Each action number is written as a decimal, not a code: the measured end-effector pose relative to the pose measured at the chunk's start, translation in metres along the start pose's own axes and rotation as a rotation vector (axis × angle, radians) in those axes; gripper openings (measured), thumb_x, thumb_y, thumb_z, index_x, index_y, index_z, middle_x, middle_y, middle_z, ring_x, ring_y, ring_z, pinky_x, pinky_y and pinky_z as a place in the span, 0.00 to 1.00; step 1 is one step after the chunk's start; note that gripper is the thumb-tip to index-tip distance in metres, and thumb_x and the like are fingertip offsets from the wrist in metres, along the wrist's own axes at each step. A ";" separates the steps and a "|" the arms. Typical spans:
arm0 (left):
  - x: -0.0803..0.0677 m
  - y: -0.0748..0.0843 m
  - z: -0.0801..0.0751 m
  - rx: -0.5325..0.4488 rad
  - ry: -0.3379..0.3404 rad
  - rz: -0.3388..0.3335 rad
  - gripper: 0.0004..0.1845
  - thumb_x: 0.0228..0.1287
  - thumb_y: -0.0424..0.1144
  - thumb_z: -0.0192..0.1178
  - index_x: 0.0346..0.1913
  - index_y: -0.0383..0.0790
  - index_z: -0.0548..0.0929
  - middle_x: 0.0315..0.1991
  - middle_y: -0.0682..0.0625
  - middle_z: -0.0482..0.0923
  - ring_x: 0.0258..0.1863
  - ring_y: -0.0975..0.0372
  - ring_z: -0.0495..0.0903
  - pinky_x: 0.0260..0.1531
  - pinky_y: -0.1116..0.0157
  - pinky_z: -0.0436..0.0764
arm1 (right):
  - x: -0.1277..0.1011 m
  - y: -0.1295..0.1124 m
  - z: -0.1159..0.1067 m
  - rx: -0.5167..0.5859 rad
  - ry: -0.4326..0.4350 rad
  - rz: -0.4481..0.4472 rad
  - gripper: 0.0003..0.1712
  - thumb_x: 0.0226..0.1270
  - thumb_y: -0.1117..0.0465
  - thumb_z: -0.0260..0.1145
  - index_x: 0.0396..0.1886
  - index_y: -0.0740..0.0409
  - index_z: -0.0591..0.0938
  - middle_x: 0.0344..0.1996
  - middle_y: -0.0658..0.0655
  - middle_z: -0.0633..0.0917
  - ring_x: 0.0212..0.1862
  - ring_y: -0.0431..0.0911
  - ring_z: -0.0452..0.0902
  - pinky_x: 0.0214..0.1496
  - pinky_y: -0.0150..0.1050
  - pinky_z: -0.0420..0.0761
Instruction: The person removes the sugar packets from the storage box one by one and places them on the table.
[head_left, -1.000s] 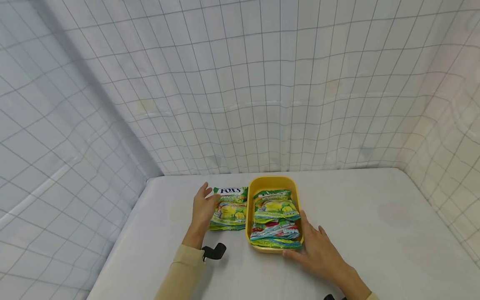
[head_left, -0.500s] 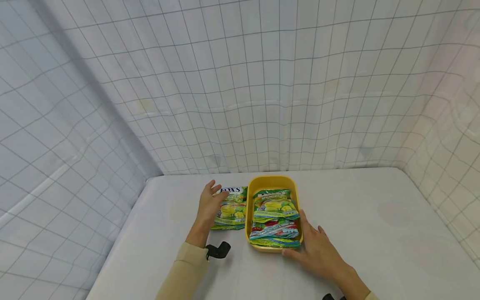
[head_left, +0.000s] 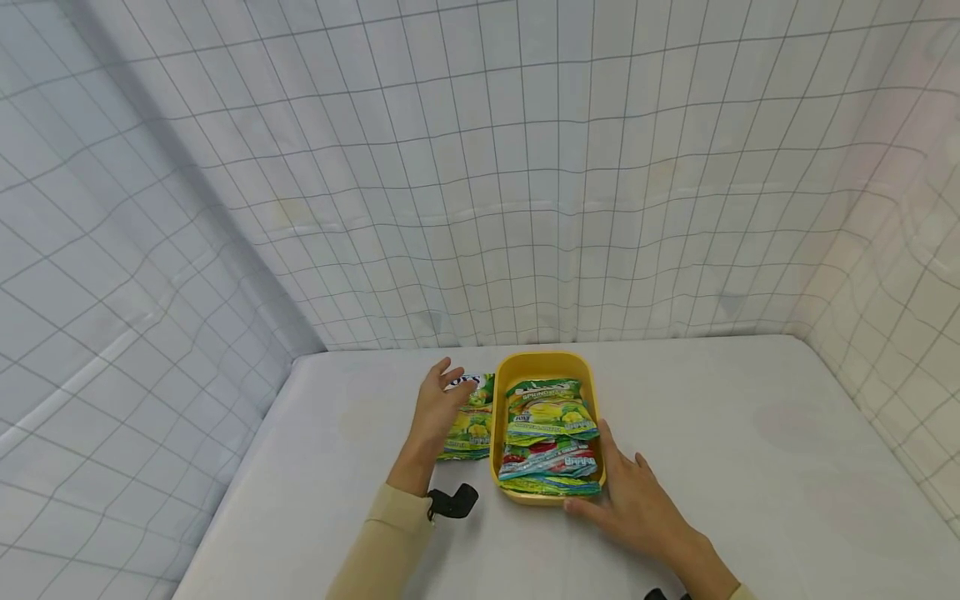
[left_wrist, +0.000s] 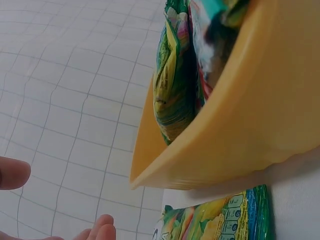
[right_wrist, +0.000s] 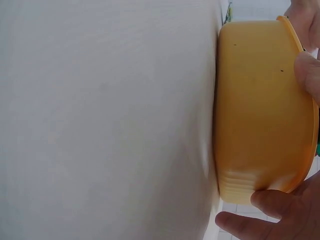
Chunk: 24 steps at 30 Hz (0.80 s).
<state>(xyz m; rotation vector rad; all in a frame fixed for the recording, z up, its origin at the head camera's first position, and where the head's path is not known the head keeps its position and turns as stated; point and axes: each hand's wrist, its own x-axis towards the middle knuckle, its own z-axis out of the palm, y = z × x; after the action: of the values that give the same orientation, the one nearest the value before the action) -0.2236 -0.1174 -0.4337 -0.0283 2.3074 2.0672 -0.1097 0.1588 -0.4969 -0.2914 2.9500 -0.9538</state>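
I think this is the reaching step, with my left hand [head_left: 437, 412] loose and empty by the green bag [head_left: 471, 433] near the bench's far edge [head_left: 690, 339], my right hand [head_left: 641, 504] touching the yellow tub [head_left: 542, 365] with straight fingers, so next I need a pinch.

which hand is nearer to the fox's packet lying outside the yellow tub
Left. The left hand partly covers the packet in the head view; the right hand touches the yellow tub's near right corner, across from it.
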 end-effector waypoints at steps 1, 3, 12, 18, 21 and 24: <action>0.000 0.000 0.001 0.001 -0.004 -0.003 0.40 0.73 0.35 0.60 0.80 0.33 0.51 0.73 0.32 0.63 0.63 0.39 0.74 0.64 0.42 0.71 | 0.000 0.000 0.000 0.002 -0.001 -0.001 0.75 0.54 0.21 0.66 0.83 0.62 0.43 0.71 0.67 0.71 0.72 0.60 0.67 0.74 0.68 0.52; -0.001 0.001 0.003 -0.013 -0.020 0.000 0.40 0.73 0.35 0.60 0.80 0.33 0.51 0.73 0.32 0.64 0.63 0.39 0.74 0.63 0.41 0.71 | 0.000 -0.001 0.000 0.004 0.000 -0.002 0.75 0.54 0.22 0.66 0.83 0.62 0.43 0.71 0.67 0.71 0.72 0.60 0.67 0.74 0.68 0.52; -0.005 0.001 0.015 -0.061 -0.084 0.014 0.38 0.72 0.34 0.59 0.79 0.32 0.54 0.69 0.31 0.68 0.61 0.39 0.75 0.63 0.42 0.71 | -0.001 0.000 -0.001 0.008 0.004 -0.005 0.74 0.54 0.22 0.66 0.83 0.63 0.43 0.71 0.67 0.70 0.72 0.60 0.66 0.74 0.68 0.52; -0.009 0.000 0.022 -0.060 -0.116 -0.006 0.37 0.71 0.36 0.61 0.78 0.34 0.57 0.70 0.33 0.67 0.62 0.41 0.75 0.64 0.43 0.70 | 0.000 0.001 0.000 0.017 0.005 -0.012 0.75 0.54 0.21 0.65 0.82 0.64 0.43 0.72 0.67 0.69 0.73 0.60 0.65 0.74 0.67 0.52; -0.012 -0.002 0.025 -0.054 -0.126 -0.012 0.36 0.71 0.36 0.60 0.77 0.33 0.60 0.71 0.33 0.67 0.62 0.42 0.74 0.64 0.43 0.70 | -0.001 0.000 0.000 0.044 -0.003 -0.005 0.75 0.54 0.22 0.66 0.83 0.62 0.42 0.74 0.68 0.66 0.74 0.60 0.62 0.75 0.64 0.52; -0.015 -0.004 0.029 -0.055 -0.131 -0.027 0.34 0.71 0.35 0.60 0.76 0.32 0.61 0.71 0.32 0.67 0.64 0.43 0.73 0.65 0.44 0.70 | -0.001 0.000 0.000 0.071 -0.011 0.004 0.75 0.54 0.23 0.67 0.83 0.61 0.41 0.76 0.68 0.63 0.75 0.62 0.60 0.76 0.61 0.54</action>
<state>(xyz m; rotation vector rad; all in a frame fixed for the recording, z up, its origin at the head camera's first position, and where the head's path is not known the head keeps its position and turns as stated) -0.2083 -0.0894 -0.4403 0.0718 2.1630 2.0527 -0.1084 0.1590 -0.4970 -0.2867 2.8981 -1.0510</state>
